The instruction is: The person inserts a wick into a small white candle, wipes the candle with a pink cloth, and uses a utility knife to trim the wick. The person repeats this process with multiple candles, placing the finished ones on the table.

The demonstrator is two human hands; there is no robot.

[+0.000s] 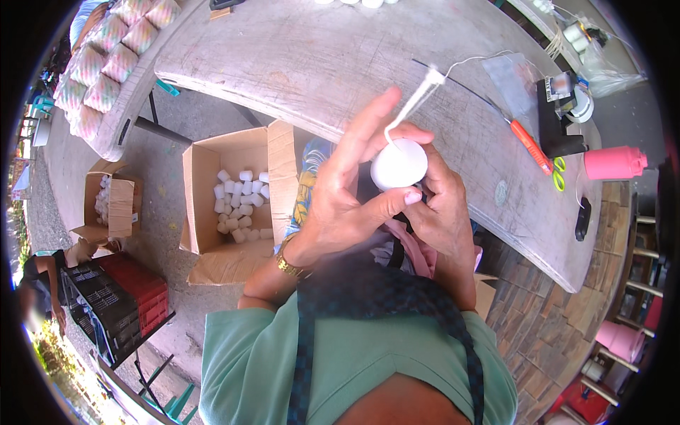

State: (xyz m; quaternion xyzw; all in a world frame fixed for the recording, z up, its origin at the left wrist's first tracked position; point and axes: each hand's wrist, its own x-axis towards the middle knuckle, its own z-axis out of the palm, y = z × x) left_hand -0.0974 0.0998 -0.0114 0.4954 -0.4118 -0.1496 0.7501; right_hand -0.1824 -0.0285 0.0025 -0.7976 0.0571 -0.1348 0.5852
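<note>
Between both my hands, in front of my chest, is a short white candle (399, 167) with its round end toward me. A white wick (418, 99) bends up from its middle, and the far end looks blurred. My left hand (343, 195) pinches the candle from the left, thumb across its lower edge and index finger raised. Closed round the candle's right side is my right hand (445, 205); its fingertips are partly hidden behind the candle.
A cardboard box (212, 152) of white candles stands left, a smaller one (122, 205) farther left. On the grey table (297, 64) lie an orange-handled tool (530, 146), green scissors (559, 174) and a pink bottle (615, 163). A person handles crates (117, 304) at lower left.
</note>
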